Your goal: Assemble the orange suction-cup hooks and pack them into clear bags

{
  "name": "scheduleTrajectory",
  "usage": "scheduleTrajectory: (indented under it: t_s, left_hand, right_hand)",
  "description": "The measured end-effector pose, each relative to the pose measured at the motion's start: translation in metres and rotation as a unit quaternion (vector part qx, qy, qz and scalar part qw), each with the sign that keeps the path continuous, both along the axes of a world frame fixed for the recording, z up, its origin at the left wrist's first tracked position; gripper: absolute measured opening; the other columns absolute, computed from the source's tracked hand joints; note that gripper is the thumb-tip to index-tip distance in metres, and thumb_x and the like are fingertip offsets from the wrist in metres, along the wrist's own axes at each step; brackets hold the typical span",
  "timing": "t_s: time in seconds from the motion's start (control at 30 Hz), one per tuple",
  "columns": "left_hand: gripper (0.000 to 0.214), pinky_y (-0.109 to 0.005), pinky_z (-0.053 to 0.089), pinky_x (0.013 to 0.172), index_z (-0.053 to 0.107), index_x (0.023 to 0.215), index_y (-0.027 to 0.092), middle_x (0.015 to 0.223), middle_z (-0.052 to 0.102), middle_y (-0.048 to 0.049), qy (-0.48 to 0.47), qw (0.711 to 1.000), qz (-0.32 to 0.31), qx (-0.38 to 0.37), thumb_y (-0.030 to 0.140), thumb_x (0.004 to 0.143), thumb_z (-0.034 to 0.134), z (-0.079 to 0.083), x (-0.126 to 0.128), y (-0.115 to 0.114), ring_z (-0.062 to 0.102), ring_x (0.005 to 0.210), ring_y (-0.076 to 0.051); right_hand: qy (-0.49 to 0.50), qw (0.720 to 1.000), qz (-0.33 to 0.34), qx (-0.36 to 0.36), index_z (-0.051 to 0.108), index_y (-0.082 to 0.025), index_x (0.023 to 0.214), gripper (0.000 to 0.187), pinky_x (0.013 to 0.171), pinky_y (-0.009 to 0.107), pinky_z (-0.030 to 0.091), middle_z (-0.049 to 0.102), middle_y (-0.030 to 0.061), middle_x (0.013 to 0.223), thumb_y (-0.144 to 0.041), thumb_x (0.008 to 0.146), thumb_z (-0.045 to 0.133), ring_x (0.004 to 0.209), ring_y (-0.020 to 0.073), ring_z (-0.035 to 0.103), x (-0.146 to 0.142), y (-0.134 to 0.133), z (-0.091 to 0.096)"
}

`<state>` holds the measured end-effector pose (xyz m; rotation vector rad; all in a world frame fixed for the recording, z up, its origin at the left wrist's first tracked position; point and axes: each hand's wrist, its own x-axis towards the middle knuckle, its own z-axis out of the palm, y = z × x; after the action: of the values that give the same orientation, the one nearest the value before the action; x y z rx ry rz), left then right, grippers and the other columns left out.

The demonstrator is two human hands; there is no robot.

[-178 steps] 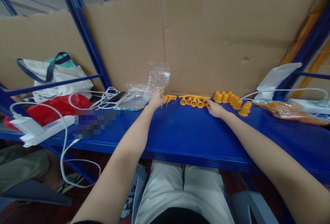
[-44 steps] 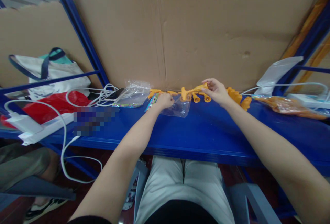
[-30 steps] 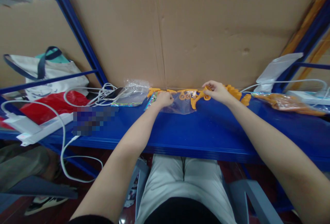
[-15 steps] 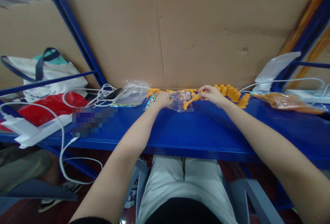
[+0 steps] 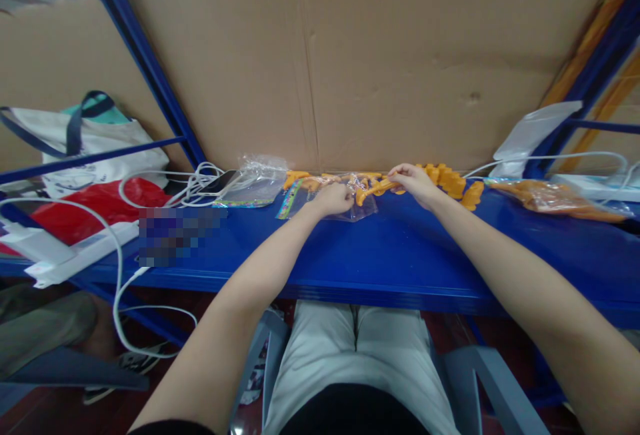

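Observation:
My left hand is closed on the edge of a small clear plastic bag lying on the blue shelf. My right hand pinches an orange plastic part, whose left end lies at the bag's mouth beside my left hand. More orange parts show through the bag's film. A row of orange cone-shaped parts stands just right of my right hand, against the cardboard wall. A few loose orange parts lie behind the bag.
A pile of clear bags and a phone with white cables lie at left. A red bag, a white power strip and a tote bag sit further left. A bag of orange parts lies at right.
My left hand brought a clear bag down onto the shelf and holds it. My right hand lifted an orange part from the row and moved it left into the bag's mouth.

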<state>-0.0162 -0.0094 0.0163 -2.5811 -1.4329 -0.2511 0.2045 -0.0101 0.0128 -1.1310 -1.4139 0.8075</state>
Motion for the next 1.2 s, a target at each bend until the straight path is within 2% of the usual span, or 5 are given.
scheduleTrajectory:
  t_s: [0.13, 0.37, 0.67, 1.0, 1.2]
  left_hand:
    - [0.028, -0.026, 0.047, 0.068, 0.074, 0.089, 0.015, 0.089, 0.075, -0.0077, -0.012, 0.999, -0.019, -0.049, 0.022, 0.086, 0.047, -0.006, 0.003, 0.004, 0.067, 0.08, -0.02]
    - [0.033, -0.028, 0.046, 0.068, 0.074, 0.092, 0.011, 0.092, 0.075, -0.0121, -0.042, 0.998, -0.024, -0.037, 0.029, 0.09, 0.046, -0.007, 0.0, 0.008, 0.067, 0.081, -0.021]
    - [0.044, -0.026, 0.035, 0.057, 0.064, 0.064, 0.016, 0.061, 0.061, -0.0027, -0.083, 0.99, -0.082, -0.076, 0.047, 0.091, 0.049, -0.012, 0.013, -0.001, 0.053, 0.058, -0.014]
    - [0.032, -0.029, 0.048, 0.071, 0.075, 0.083, 0.016, 0.085, 0.073, -0.0098, -0.064, 0.996, 0.012, -0.059, 0.03, 0.09, 0.046, -0.013, 0.026, -0.017, 0.068, 0.084, -0.023]
    - [0.038, -0.031, 0.05, 0.074, 0.077, 0.091, 0.014, 0.09, 0.075, -0.0131, -0.064, 0.998, -0.011, 0.003, 0.032, 0.093, 0.043, -0.007, 0.025, -0.02, 0.07, 0.086, -0.024]
  right_hand:
    - [0.032, 0.999, 0.011, 0.005, 0.057, -0.018, 0.07, 0.011, 0.055, 0.019, 0.05, 0.061, -0.0008, 0.069, -0.008, 0.07, 0.062, 0.058, 0.0083, 0.059, 0.002, 0.001, 0.001]
    - [0.08, 0.996, 0.042, 0.009, 0.056, -0.018, 0.068, 0.009, 0.056, 0.021, 0.049, 0.06, -0.0007, 0.067, -0.01, 0.069, 0.058, 0.058, 0.0092, 0.058, 0.002, 0.002, 0.0]
    - [0.039, 0.996, -0.065, 0.049, 0.057, -0.019, 0.066, 0.008, 0.046, 0.019, 0.04, 0.056, -0.0023, 0.061, -0.012, 0.067, 0.054, 0.049, 0.0079, 0.05, 0.007, 0.003, 0.007]
    - [-0.002, 0.995, -0.081, 0.051, 0.057, -0.02, 0.067, 0.004, 0.049, 0.021, 0.043, 0.058, -0.0013, 0.063, -0.019, 0.067, 0.061, 0.054, 0.0099, 0.054, 0.009, 0.01, 0.002]
    - [-0.009, 0.998, -0.046, 0.049, 0.058, -0.019, 0.07, 0.007, 0.054, 0.024, 0.048, 0.059, -0.0008, 0.066, -0.017, 0.071, 0.064, 0.054, 0.0098, 0.055, 0.007, 0.007, 0.002]
